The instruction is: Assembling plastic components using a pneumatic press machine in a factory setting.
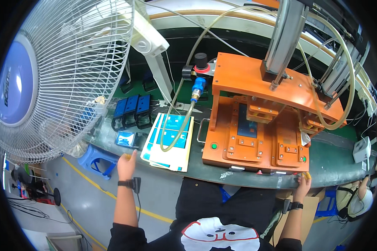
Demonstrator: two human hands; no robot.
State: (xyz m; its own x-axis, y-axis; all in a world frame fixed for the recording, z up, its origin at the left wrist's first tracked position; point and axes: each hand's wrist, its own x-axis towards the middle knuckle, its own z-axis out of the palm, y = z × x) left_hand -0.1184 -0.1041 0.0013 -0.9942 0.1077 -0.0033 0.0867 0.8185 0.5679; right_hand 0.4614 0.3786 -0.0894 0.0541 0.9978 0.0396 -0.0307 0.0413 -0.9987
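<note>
My left hand (pixel 127 166) is at the front edge of the green bench, thumb raised and apart from the fingers, holding nothing visible. Just beyond it lies a blue film-covered flat piece (pixel 126 138). To its right is a stack of pale yellow sheets (pixel 166 161) with blue patches. My right hand (pixel 303 185) rests at the bench edge below the right front corner of an orange pneumatic press (pixel 236 69). Yellow covers sit on its fingertips; the fingers look extended, with nothing seen in them. A dark blue flat panel (pixel 247 121) lies in the press's left fixture.
Several blue-and-black frames (pixel 132 109) stand behind the sheets. A clear air hose (pixel 184 129) loops over the sheets from a regulator (pixel 202 62). A large fan (pixel 71 79) fills the left. Blue stools (pixel 97 161) stand below the bench; another person (pixel 358 198) is at far right.
</note>
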